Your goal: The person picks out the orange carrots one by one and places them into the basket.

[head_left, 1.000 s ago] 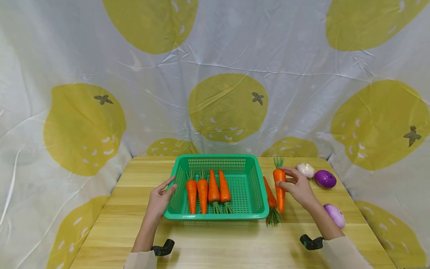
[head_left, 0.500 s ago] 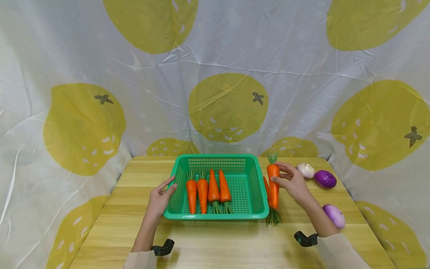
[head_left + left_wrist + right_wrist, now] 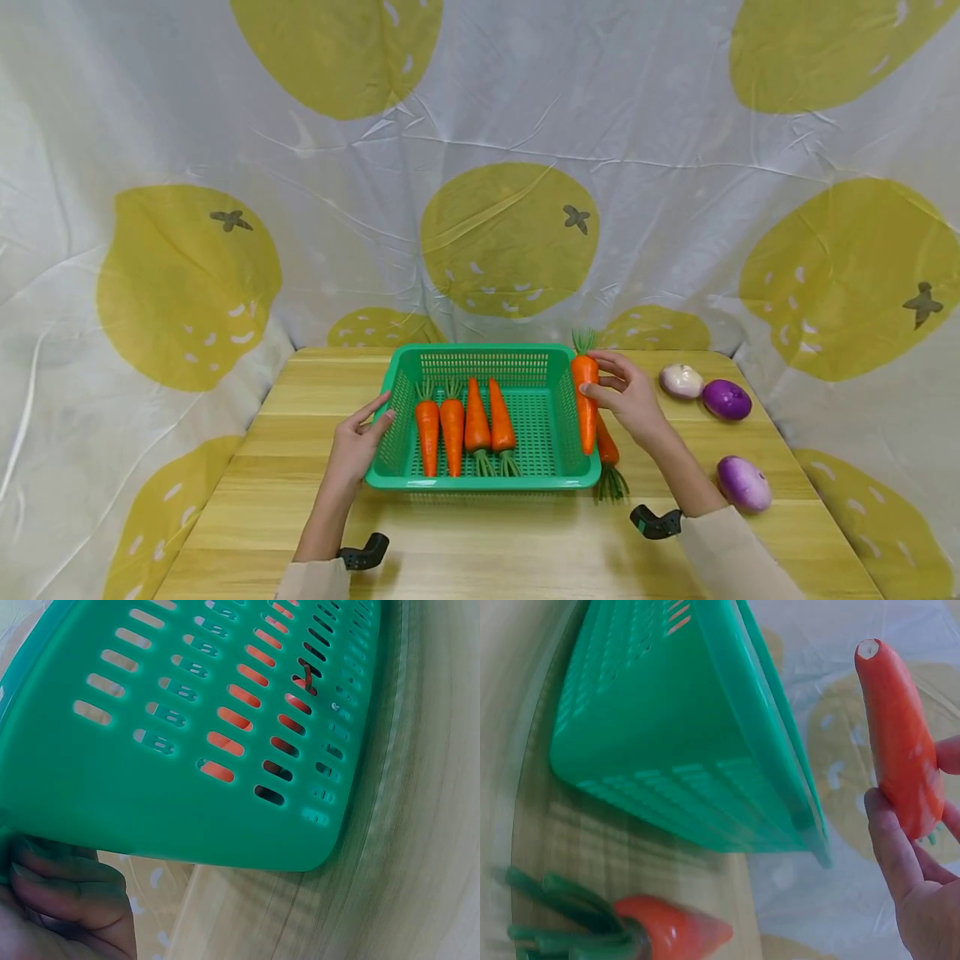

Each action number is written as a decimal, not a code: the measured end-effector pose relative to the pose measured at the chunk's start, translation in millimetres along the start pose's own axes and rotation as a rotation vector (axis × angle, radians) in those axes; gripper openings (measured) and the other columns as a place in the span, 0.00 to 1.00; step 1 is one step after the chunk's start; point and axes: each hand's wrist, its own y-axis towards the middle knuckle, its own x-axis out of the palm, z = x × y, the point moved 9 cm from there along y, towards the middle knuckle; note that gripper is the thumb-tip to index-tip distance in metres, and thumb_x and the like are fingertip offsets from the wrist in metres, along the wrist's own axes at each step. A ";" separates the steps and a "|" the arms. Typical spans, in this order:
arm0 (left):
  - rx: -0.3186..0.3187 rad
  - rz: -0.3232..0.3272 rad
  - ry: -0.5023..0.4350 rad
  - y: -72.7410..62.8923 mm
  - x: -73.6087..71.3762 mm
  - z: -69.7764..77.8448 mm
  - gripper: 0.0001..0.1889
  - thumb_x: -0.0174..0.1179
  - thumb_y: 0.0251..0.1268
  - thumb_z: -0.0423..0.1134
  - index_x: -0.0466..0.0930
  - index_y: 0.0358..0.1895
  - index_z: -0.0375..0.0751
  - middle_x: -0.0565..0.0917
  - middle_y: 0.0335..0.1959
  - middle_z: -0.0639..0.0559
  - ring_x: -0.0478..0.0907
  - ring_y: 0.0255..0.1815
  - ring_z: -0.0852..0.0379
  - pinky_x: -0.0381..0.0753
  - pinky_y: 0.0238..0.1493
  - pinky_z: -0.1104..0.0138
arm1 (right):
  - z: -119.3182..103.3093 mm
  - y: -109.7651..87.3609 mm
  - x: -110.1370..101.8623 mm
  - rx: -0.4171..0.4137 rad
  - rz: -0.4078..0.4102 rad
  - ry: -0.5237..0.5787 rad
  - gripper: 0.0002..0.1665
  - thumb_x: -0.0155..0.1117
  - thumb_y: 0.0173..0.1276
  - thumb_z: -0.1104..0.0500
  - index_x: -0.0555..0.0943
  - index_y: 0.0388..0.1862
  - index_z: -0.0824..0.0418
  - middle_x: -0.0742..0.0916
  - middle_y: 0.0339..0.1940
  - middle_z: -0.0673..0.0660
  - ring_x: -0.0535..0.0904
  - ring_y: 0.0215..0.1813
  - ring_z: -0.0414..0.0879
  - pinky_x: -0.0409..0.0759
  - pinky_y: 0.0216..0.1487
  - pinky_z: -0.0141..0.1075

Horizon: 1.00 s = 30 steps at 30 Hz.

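A green plastic basket (image 3: 480, 482) stands on the table with several carrots (image 3: 477, 421) lying side by side inside. My left hand (image 3: 357, 442) grips its left rim; in the left wrist view the fingers (image 3: 75, 889) curl at the basket's edge. Between thumb and fingers my right hand (image 3: 628, 396) holds a carrot (image 3: 586, 400), leafy end up, raised over the right rim. The right wrist view shows that carrot (image 3: 900, 739) apart from the basket wall. Another carrot (image 3: 607, 454) lies on the table against the basket's right side, partly hidden.
A whitish onion (image 3: 681, 381) and a dark purple onion (image 3: 727, 400) lie at the back right of the wooden table (image 3: 480, 550). A pale purple onion (image 3: 744, 483) lies nearer, right of my right forearm. A lemon-print cloth (image 3: 510, 242) hangs behind the table.
My right hand has carried its carrot leftward and slightly up, from beside the basket to over its right rim. My left hand and the basket have stayed put.
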 end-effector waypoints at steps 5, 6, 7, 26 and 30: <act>-0.025 -0.019 -0.024 -2.3 1.1 3.9 0.26 0.63 0.76 0.47 0.74 0.74 0.57 0.91 0.39 0.40 0.89 0.36 0.39 0.89 0.38 0.52 | -3.4 4.2 16.8 0.000 -0.017 0.008 0.33 0.69 0.71 0.63 0.72 0.74 0.57 0.74 0.73 0.64 0.81 0.57 0.52 0.88 0.46 0.38; -0.030 -0.026 -0.026 -3.8 1.3 6.2 0.26 0.62 0.76 0.46 0.74 0.74 0.55 0.91 0.38 0.41 0.89 0.35 0.40 0.89 0.38 0.52 | -4.0 5.3 20.6 -0.002 -0.019 0.012 0.33 0.69 0.71 0.63 0.72 0.74 0.57 0.74 0.74 0.64 0.81 0.58 0.53 0.88 0.46 0.38; -0.033 -0.030 -0.025 -5.6 1.0 9.2 0.26 0.62 0.76 0.45 0.73 0.75 0.54 0.91 0.37 0.42 0.88 0.34 0.40 0.88 0.37 0.53 | -4.2 6.7 24.3 0.000 -0.020 0.014 0.33 0.69 0.71 0.63 0.72 0.74 0.57 0.74 0.74 0.64 0.80 0.59 0.55 0.88 0.46 0.38; -0.013 -0.042 -0.034 -15.3 3.8 27.3 0.25 0.61 0.77 0.41 0.73 0.75 0.48 0.91 0.35 0.38 0.89 0.35 0.39 0.89 0.39 0.50 | 15.6 20.7 83.2 0.044 -0.117 0.003 0.34 0.70 0.71 0.62 0.71 0.74 0.55 0.73 0.75 0.64 0.76 0.65 0.65 0.87 0.49 0.44; -0.017 -0.039 -0.032 -17.9 4.0 29.6 0.25 0.61 0.77 0.41 0.74 0.74 0.48 0.91 0.33 0.42 0.89 0.36 0.38 0.89 0.40 0.50 | 20.9 23.8 90.4 0.067 -0.112 -0.008 0.34 0.70 0.71 0.62 0.71 0.73 0.53 0.73 0.75 0.63 0.77 0.64 0.63 0.86 0.48 0.44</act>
